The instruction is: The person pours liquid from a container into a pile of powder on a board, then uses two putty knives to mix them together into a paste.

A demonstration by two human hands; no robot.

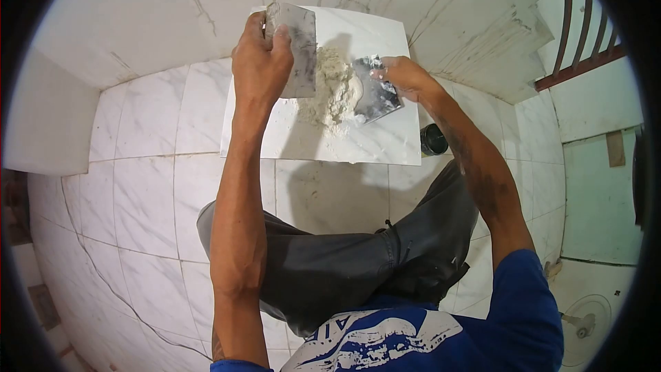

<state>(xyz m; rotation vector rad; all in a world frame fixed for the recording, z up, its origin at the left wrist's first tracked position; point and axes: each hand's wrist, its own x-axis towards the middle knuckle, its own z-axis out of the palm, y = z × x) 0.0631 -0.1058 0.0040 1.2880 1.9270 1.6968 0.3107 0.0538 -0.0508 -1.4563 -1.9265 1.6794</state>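
Head view, looking down on a person crouched over a tiled floor (148,186). A loose white tile (385,141) lies flat on the floor ahead of the knees and serves as a mixing board. A heap of pale putty (332,89) sits near the middle of the tile, slightly toward its far edge.

The left hand (260,55) is closed around the upper end of a broad flat scraper (297,48), whose blade stands on edge along the left flank of the heap and touches it. The right hand (403,77) is closed on a smaller scraper (376,91); its smeared blade lies tilted against the right flank of the heap, so that the putty sits between the two blades. A small dark round container (433,139) stands on the floor just beside the near right corner of the tile. A stair and a red railing (585,55) rise at the far right.

Risks, as judged from this arrangement: the tile rests unfixed on smooth floor, so an uneven push from either blade could slide it or tip putty over an edge. The heap looks crumbly; a quick sweep could scatter it onto the floor. The container stands close to the right forearm and could be knocked over. Putty on the fingers may loosen either grip.
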